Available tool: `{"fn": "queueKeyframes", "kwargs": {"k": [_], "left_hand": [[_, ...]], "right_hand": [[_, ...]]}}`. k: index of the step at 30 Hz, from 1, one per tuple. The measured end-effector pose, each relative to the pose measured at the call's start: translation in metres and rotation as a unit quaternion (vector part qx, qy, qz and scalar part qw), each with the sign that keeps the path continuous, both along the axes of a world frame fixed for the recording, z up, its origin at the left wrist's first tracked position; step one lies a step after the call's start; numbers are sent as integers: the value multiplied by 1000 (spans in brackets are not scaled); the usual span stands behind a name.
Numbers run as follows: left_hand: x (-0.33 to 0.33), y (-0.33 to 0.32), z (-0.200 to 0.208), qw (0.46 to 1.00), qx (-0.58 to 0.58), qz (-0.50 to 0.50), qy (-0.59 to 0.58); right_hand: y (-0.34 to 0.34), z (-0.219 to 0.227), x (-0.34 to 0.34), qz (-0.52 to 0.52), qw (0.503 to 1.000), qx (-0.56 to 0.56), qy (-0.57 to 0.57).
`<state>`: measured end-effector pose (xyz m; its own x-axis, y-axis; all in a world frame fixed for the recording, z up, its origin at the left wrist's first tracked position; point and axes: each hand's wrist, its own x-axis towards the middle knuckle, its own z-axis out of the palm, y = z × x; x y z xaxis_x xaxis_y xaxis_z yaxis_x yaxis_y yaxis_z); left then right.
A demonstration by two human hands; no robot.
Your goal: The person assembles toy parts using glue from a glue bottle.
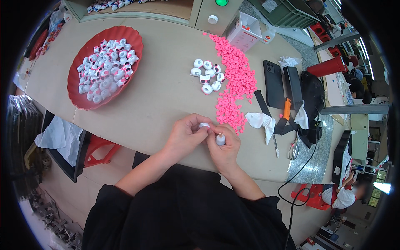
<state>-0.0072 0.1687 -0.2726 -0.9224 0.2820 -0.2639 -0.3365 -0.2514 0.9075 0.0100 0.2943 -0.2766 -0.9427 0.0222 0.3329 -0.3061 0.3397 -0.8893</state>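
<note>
My left hand [186,134] pinches a small white bead-like piece [204,125] between thumb and fingers, just above the table's near edge. Curled round a small white squeeze bottle [220,139] with a narrow tip, my right hand [227,155] meets the left at its fingertips. Whether those right fingertips also pinch a tiny piece, I cannot make out. Beyond the hands lies a loose group of similar white pieces [207,89], some with pink and black marks. Beside them spreads a long strip of tiny pink pieces [236,68], its near end close to my right hand.
A red scalloped bowl [130,35] of white pieces stands at the left. On the right lie a phone [273,83], a black case [293,86], an orange-handled tool [287,109], crumpled tissue [262,121] and scissors [294,149]. A white box [243,32] and machine [212,18] stand behind.
</note>
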Motion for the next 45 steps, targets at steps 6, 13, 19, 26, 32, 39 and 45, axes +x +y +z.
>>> {"fn": "queueKeyframes", "kwargs": {"k": [6, 13, 19, 26, 32, 39, 45], "left_hand": [[1, 1, 3, 1000, 3, 2, 9], [-2, -10, 6, 993, 105, -4, -59], [0, -8, 8, 995, 91, -4, -49], [1, -8, 8, 996, 79, -4, -37], [2, -9, 6, 997, 73, -14, -25], [5, -8, 10, 999, 48, -12, 0], [4, -5, 5, 1000, 29, 3, -4]], "right_hand": [[-1, 3, 0, -5, 1000, -10, 10], [5, 11, -4, 20, 960, -205, -188], [11, 15, -3, 42, 957, -191, -214], [10, 17, -2, 31, 948, -215, -231], [13, 14, -2, 49, 950, -216, -221], [7, 10, 1, 39, 963, -200, -176], [5, 7, 2, 21, 994, -86, -67]]}}
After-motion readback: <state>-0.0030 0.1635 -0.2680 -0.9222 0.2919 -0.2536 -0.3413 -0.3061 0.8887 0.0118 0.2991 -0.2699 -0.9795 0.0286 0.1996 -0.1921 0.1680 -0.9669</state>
